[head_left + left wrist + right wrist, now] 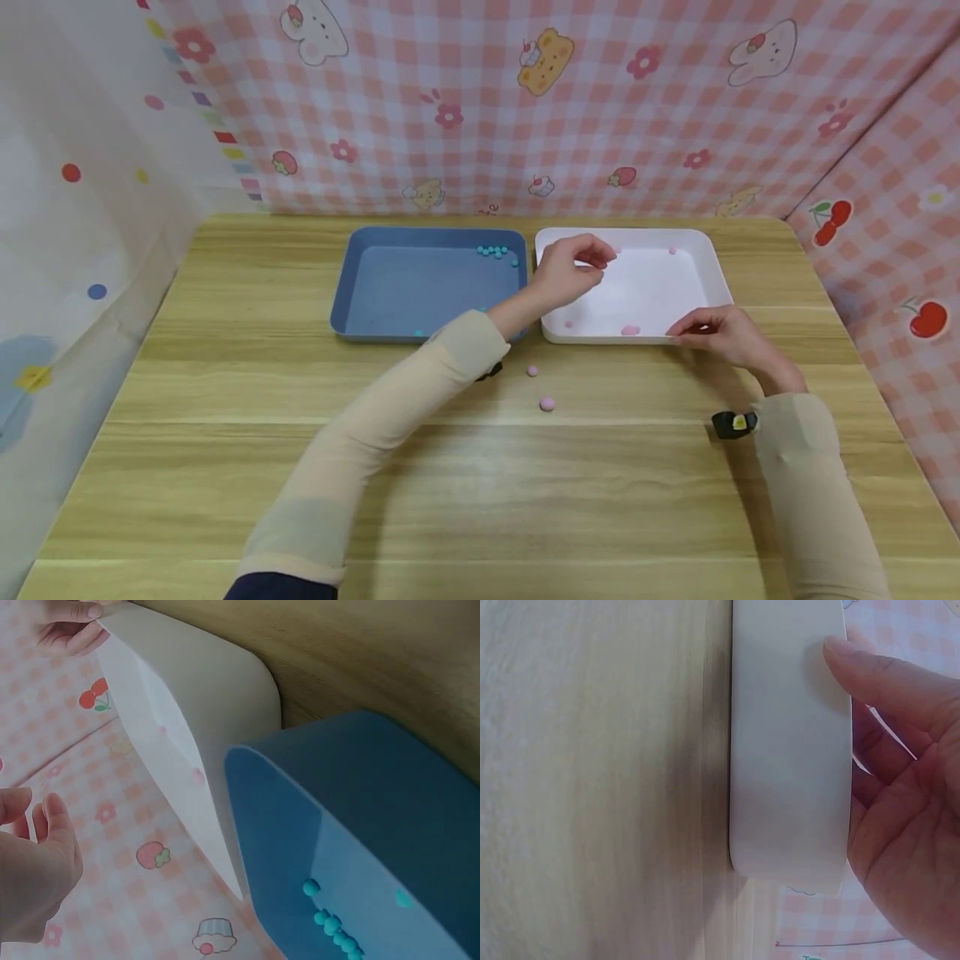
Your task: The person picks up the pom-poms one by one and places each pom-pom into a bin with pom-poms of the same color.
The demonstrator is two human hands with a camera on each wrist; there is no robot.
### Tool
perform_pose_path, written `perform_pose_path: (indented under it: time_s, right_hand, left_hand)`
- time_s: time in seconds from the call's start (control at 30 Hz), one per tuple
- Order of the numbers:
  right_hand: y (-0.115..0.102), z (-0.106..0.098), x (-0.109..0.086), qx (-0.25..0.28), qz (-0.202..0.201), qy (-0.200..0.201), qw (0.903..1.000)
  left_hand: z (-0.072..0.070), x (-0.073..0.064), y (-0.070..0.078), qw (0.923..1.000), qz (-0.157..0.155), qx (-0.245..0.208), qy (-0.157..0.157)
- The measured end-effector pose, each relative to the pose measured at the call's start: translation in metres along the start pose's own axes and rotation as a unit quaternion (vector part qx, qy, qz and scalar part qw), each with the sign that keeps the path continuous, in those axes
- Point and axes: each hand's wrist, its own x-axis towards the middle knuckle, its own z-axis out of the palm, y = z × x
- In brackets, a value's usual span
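Observation:
My left hand point(566, 271) hovers over the left part of a white tray point(648, 287). Its fingers are loosely bent, thumb and fingertips apart, and the left wrist view shows nothing between them. At the tray's front right, my right hand point(723, 333) pinches the wall, thumb outside and fingers inside; the right wrist view shows this grip closely. Several small pink beads lie in the white tray, among them one pink bead point(672, 250) near the back. Two more, a small pink bead point(532, 371) and a larger pink bead point(547, 404), rest on the table in front.
Left of the white tray stands a blue tray point(412, 287). Several teal beads point(492, 251) sit in its back right corner, and others lie along its front wall, partly hidden by the left arm. Both trays stand on a wooden table point(247, 400) against a pink checked cloth point(480, 158).

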Motion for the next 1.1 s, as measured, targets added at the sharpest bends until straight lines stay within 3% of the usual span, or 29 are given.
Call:
perform_pose_path:
  time_s: [0.47, 0.77, 1.1]
  right_hand:
    - [0.002, -0.001, -0.001, -0.012, -0.014, -0.001, 0.9998]
    - [0.001, -0.001, -0.001, -0.004, -0.013, -0.002, 0.9999]
    - [0.001, -0.001, 0.0, 0.001, -0.014, -0.002, 0.9999]
  left_hand:
    - [-0.002, -0.02, -0.002, 0.9998, -0.01, -0.017, -0.01]
    - [-0.003, -0.04, -0.008, 0.9967, -0.014, -0.068, -0.041]
    - [-0.009, -0.065, -0.022, 0.9953, -0.015, -0.077, -0.058]
